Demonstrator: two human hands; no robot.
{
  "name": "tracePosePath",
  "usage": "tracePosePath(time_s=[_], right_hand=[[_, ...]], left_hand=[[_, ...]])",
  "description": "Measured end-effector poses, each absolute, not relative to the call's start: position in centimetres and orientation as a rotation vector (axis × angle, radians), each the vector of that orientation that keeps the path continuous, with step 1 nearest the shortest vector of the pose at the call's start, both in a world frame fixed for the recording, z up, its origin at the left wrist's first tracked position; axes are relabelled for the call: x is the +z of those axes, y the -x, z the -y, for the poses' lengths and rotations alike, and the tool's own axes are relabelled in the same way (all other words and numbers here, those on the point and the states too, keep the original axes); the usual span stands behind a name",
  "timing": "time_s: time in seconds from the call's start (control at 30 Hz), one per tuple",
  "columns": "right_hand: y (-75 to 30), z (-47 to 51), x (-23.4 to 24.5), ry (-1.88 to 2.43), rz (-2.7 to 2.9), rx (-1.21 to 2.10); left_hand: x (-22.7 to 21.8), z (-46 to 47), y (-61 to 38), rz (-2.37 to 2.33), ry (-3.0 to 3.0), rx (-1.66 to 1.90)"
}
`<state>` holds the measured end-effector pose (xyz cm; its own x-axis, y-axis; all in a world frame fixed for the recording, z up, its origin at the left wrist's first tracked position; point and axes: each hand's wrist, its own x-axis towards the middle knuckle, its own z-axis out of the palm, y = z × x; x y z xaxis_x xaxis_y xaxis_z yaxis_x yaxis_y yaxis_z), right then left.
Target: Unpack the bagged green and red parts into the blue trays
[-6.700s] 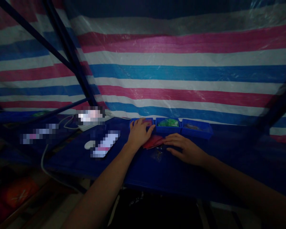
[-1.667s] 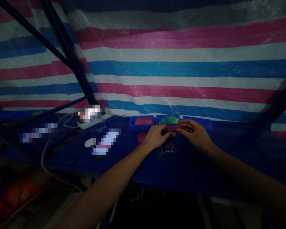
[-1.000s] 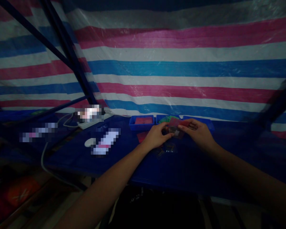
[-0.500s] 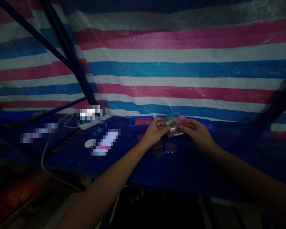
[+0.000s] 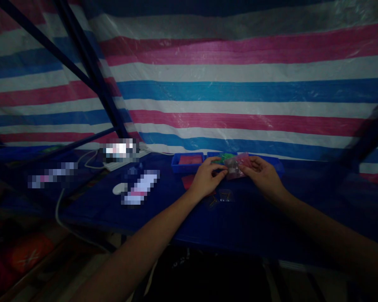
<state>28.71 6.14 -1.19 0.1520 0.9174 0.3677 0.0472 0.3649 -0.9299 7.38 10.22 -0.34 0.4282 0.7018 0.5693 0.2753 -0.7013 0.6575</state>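
Note:
Between my hands is a small clear-and-pink plastic bag (image 5: 237, 165), raised over the table. My right hand (image 5: 264, 176) pinches its right side between thumb and fingers. At the left edge of the bag, the thumb and forefinger of my left hand (image 5: 205, 178) close together on it. Under my left wrist lies a flat pink packet (image 5: 187, 182), partly covered. Closer to me are two little clear bags, one (image 5: 227, 195) with thin brass-coloured pieces inside and a dimmer one (image 5: 212, 203) beside it.
Behind my hands stand a blue bin (image 5: 187, 168) of pink packets and another holding green items (image 5: 226, 158). To the left are a white round object (image 5: 120, 188), a blurred-out phone-like shape (image 5: 141, 187) and a white power strip (image 5: 127, 161). Striped sheeting (image 5: 239, 92) hangs behind.
The bag has shifted slightly right and turned flatter between my hands. My left fingers have moved toward its left edge, and more of the green items shows.

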Motion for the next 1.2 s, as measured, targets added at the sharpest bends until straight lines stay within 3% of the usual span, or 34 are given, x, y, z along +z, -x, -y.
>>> tracePosePath(time_s=[0.37,0.63,0.87,1.07,1.2], right_hand=[[-27.9,-4.9,-0.4,0.971,1.631,0.705],[-27.7,-3.3,0.8,0.918,2.071,0.346],[-27.5,-3.3,0.9,0.917,2.011,0.202],[-28.0,-3.7,0.6,0.963,1.972,0.159],[-28.1,-4.0,0.3,0.976,2.002,0.171]], left_hand=[[0.4,-8.4,-7.9,-0.637,-2.009,0.925],[-1.3,-10.8,-7.9,-0.734,-1.795,0.999],[-0.7,-12.0,-7.1,-0.749,-1.785,1.138],[1.8,-15.0,-3.0,-1.122,-1.839,1.429],[2.3,-16.3,-0.7,-1.55,-2.094,1.307]])
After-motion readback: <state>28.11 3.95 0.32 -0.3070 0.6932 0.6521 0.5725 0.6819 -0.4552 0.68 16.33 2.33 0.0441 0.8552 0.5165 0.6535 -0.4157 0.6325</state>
